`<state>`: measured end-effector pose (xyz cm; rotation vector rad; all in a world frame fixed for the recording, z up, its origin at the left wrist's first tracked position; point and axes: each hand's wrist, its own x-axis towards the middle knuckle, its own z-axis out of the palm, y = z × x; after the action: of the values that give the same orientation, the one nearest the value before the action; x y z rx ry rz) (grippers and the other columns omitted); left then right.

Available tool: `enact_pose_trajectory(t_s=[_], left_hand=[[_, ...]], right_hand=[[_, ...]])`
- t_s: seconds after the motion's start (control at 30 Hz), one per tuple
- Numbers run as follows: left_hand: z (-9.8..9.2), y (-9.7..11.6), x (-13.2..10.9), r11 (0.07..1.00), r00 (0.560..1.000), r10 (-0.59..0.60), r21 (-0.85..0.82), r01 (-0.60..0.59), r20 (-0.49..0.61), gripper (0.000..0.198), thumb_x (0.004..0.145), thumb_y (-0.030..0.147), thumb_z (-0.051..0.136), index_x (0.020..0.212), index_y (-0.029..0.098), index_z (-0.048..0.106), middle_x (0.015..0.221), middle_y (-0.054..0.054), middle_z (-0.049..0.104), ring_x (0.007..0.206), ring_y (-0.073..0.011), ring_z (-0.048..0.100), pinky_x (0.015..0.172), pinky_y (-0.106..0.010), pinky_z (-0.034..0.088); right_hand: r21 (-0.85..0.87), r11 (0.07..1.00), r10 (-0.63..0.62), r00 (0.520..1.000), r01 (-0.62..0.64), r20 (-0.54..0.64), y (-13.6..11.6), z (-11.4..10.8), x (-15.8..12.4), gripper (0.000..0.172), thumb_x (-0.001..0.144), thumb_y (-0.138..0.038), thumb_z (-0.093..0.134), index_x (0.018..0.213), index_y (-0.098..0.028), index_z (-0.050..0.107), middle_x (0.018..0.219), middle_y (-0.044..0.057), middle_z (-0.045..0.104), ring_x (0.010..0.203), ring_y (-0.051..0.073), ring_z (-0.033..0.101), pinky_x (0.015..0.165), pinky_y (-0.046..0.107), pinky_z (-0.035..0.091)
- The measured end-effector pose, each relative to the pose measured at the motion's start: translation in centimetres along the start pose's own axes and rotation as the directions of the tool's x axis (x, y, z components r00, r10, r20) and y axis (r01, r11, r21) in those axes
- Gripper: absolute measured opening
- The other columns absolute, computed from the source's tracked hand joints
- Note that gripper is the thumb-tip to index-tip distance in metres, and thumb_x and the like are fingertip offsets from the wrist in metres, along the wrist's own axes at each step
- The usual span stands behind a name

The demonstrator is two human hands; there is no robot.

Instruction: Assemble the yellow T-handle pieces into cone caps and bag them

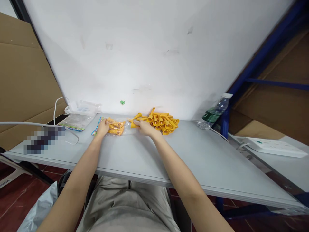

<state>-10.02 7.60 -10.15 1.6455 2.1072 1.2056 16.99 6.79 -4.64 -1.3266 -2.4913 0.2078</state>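
Note:
My left hand (103, 127) is closed on a clear plastic bag (124, 129) that lies on the grey table and has a colourful printed strip at its left end. Several yellow toy horns (116, 125) show inside it. At the bag's right end, my right hand (144, 127) pinches one yellow toy horn (134, 124), its flared mouth near the bag's opening. Just right of that hand lies a heap of loose yellow toy horns (166, 120), many with their mouths facing me. The fingertips of both hands are partly hidden.
Flat clear bags (77, 120) with printed strips lie at the left, beside a white cable (55, 109). A plastic bottle (214, 112) leans at the right near a blue frame (225, 122). A white power strip (275, 146) lies farther right. Behind the table (205, 154) rises a white panel (154, 58).

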Motion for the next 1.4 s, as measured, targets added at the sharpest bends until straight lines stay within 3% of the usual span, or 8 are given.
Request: enact_pose_trajectory(t_s=[0.07,0.2,0.33,0.5,0.93,1.1,1.27,1.4], left_hand=[[0.0,0.1,-0.1,1.000,1.000,-0.004,-0.015,0.004,0.017,0.036,0.090,0.017,0.039,0.119,0.014,0.059,0.128,-0.013,0.063,0.121,-0.0258,0.056,0.107,-0.041,0.039],[0.0,0.2,-0.2,0.999,0.998,0.010,-0.043,-0.007,0.063,0.036,0.089,0.017,0.040,0.118,0.015,0.060,0.126,-0.012,0.064,0.119,-0.0244,0.058,0.106,-0.039,0.040],[0.2,0.3,-0.3,0.998,0.996,0.022,-0.058,-0.017,0.087,0.036,0.089,0.016,0.040,0.119,0.014,0.060,0.126,-0.012,0.064,0.119,-0.0232,0.058,0.106,-0.037,0.041],[0.4,0.4,-0.4,0.995,0.995,0.010,-0.104,0.000,0.100,0.036,0.084,0.013,0.045,0.116,0.016,0.062,0.124,-0.009,0.066,0.117,-0.0218,0.059,0.105,-0.036,0.041],[0.7,0.7,-0.6,0.959,0.992,-0.005,-0.280,0.042,0.130,0.029,0.084,0.026,0.046,0.103,0.018,0.066,0.114,-0.007,0.069,0.115,-0.0221,0.059,0.103,-0.036,0.042],[0.2,1.3,-0.9,0.948,0.988,0.004,-0.314,0.044,0.151,0.041,0.089,0.048,0.041,0.091,0.015,0.066,0.096,-0.007,0.072,0.100,-0.0239,0.063,0.095,-0.037,0.046],[0.0,1.7,-1.4,0.967,0.989,0.015,-0.254,0.022,0.144,0.045,0.084,0.049,0.053,0.111,0.015,0.062,0.124,-0.013,0.065,0.117,-0.0251,0.058,0.102,-0.036,0.040],[0.1,1.8,-1.5,0.987,0.986,-0.003,-0.161,0.030,0.168,0.048,0.082,0.040,0.060,0.122,0.015,0.057,0.136,-0.014,0.056,0.123,-0.0257,0.054,0.104,-0.036,0.039]], right_hand=[[-0.102,0.994,0.047,0.993,-0.036,0.109,-0.4,0.4,-0.2,0.035,0.082,-0.007,0.050,0.112,-0.017,0.065,0.095,0.011,0.061,0.072,0.019,0.054,0.068,0.028,0.037],[-0.071,0.997,-0.006,0.990,0.016,0.144,-0.8,0.9,0.0,0.023,0.080,-0.004,0.050,0.091,-0.014,0.068,0.086,0.009,0.062,0.069,0.016,0.051,0.063,0.026,0.035],[0.198,0.976,-0.106,0.992,0.090,0.068,0.0,1.5,0.5,0.019,0.078,-0.008,0.057,0.091,-0.015,0.069,0.079,0.004,0.064,0.070,0.014,0.052,0.063,0.023,0.038],[0.518,0.852,-0.053,0.997,0.073,-0.053,1.0,2.9,1.0,0.025,0.075,-0.023,0.068,0.098,-0.013,0.073,0.082,0.005,0.066,0.068,0.013,0.053,0.064,0.025,0.043],[0.667,0.743,0.117,0.991,-0.044,-0.065,-1.2,5.1,1.5,0.030,0.070,-0.030,0.076,0.096,-0.017,0.077,0.075,0.004,0.067,0.069,0.017,0.058,0.072,0.032,0.048],[0.818,0.574,0.057,0.994,0.040,-0.089,-1.8,4.7,1.2,0.019,0.069,-0.025,0.075,0.088,-0.018,0.075,0.096,0.007,0.072,0.096,0.022,0.064,0.091,0.037,0.047],[0.932,0.358,0.099,0.995,-0.051,0.016,-1.7,4.2,0.5,0.021,0.069,-0.018,0.072,0.090,-0.018,0.072,0.105,0.009,0.071,0.098,0.019,0.065,0.091,0.035,0.049],[0.899,0.409,0.319,0.948,-0.154,0.017,-1.2,4.2,0.8,0.013,0.070,-0.013,0.069,0.082,-0.017,0.066,0.088,0.006,0.071,0.082,0.016,0.065,0.075,0.029,0.053]])
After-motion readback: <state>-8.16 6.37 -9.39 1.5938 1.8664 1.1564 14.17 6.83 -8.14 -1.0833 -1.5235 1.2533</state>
